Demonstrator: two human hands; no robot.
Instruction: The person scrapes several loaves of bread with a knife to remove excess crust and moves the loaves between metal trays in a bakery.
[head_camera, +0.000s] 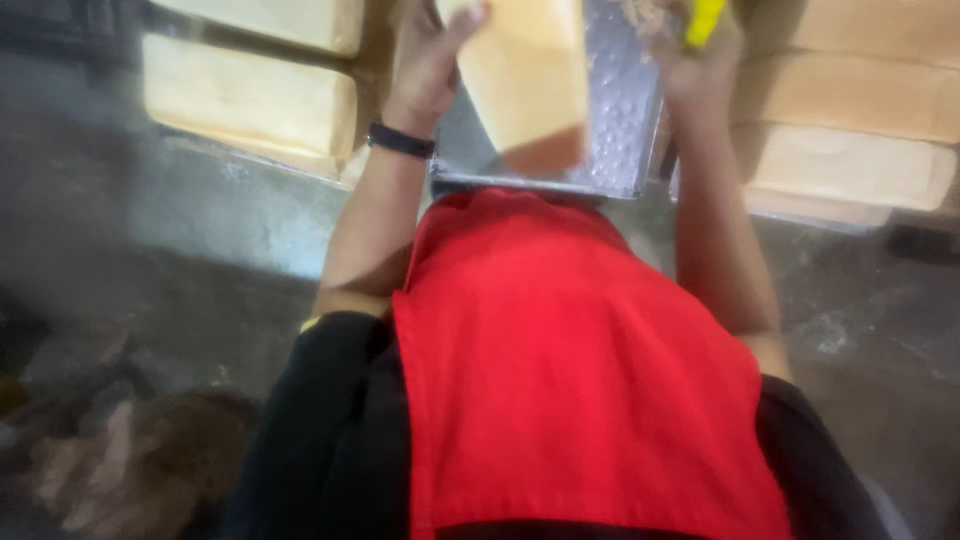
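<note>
— Start at the hands. What have we got?

— The left hand (425, 60) is up at the top of the view, fingers spread flat and wrapped round the side of a pale loaf (525, 75), thumb over its upper edge. It's clamped on that loaf, no doubt. There's a dark band (400, 140) on the wrist.

— And the other one?

— The right hand (700, 50) is closed round a yellow handle (705, 18) at the very top edge. What the handle belongs to is cut off, so I can't tell which tool it is.

— Where does the loaf sit?

— It's held tilted against a metal tray (615, 120), a shiny sheet with a dimpled surface and a raised rim along the near edge. The loaf's darker crust end points down towards the person, just above that rim.

— Going wider?

— More pale loaves are stacked on the left (250, 100) and on the right (850, 165), both sides of the tray, resting on a grey surface (230, 220). Below the arms, a red apron (570, 380) over dark clothes fills the lower half of the view. The lower-left corner is too blurred to make out.
</note>
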